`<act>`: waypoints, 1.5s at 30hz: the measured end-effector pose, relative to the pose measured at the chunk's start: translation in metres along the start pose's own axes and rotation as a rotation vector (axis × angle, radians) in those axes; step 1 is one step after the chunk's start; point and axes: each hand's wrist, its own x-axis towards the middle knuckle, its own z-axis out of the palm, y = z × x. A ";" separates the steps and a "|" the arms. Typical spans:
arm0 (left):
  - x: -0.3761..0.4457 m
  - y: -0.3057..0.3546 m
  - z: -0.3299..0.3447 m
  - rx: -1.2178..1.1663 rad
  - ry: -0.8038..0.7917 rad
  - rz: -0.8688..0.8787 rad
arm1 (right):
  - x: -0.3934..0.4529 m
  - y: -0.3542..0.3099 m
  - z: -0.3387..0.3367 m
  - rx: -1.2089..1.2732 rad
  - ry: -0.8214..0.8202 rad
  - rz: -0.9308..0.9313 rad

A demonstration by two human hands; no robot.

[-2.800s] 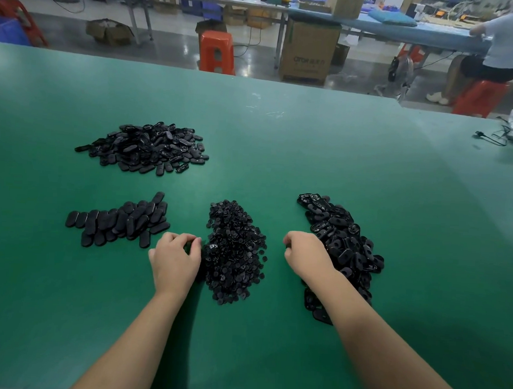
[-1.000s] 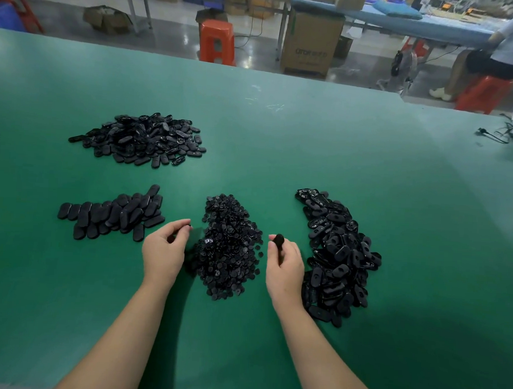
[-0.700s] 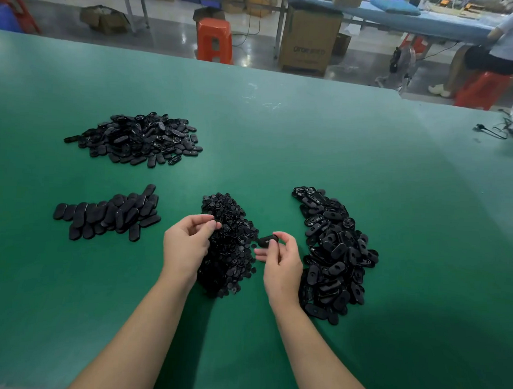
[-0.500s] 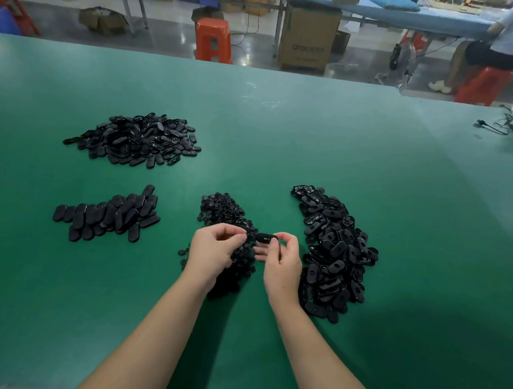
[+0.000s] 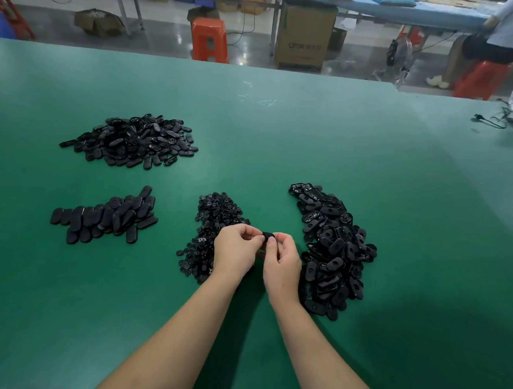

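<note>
At the near middle of the green table (image 5: 281, 130), above the gap between two stocks, both hands meet on a single oval shell (image 5: 267, 235). The right hand (image 5: 281, 263) pinches its right end between thumb and forefinger, the other fingers curled. The left hand (image 5: 236, 249) pinches the left end, fingertips closed tight; whether a small insert sits under them cannot be seen.

The layout appears to serve the work. The pile of small round parts (image 5: 216, 216) lies under the left hand and the pile of open shells (image 5: 332, 250) just beside the right, so each hand feeds from its own side. The laid-out row (image 5: 107, 217), judged finished stock, and the far heap (image 5: 134, 142) lie well apart at left.

Half a second ago the left hand was short of the shell; it now touches it. Earlier each hand worked its own pile.
</note>
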 end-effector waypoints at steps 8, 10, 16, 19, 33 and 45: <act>0.000 0.007 -0.003 0.042 0.011 0.011 | 0.000 0.001 -0.001 0.028 -0.016 -0.005; -0.001 0.007 -0.003 0.041 0.020 0.008 | 0.001 0.001 -0.002 0.028 -0.026 -0.005; 0.003 0.006 -0.003 0.009 -0.006 -0.025 | 0.002 0.003 -0.004 0.068 -0.034 0.017; 0.004 0.004 -0.006 0.026 -0.018 -0.018 | 0.001 0.002 -0.003 0.113 -0.043 0.034; 0.009 -0.003 -0.011 0.067 -0.071 -0.042 | 0.001 -0.001 -0.001 0.096 -0.047 0.005; 0.007 -0.004 -0.004 0.165 -0.045 -0.031 | 0.003 0.002 0.001 0.034 -0.042 0.022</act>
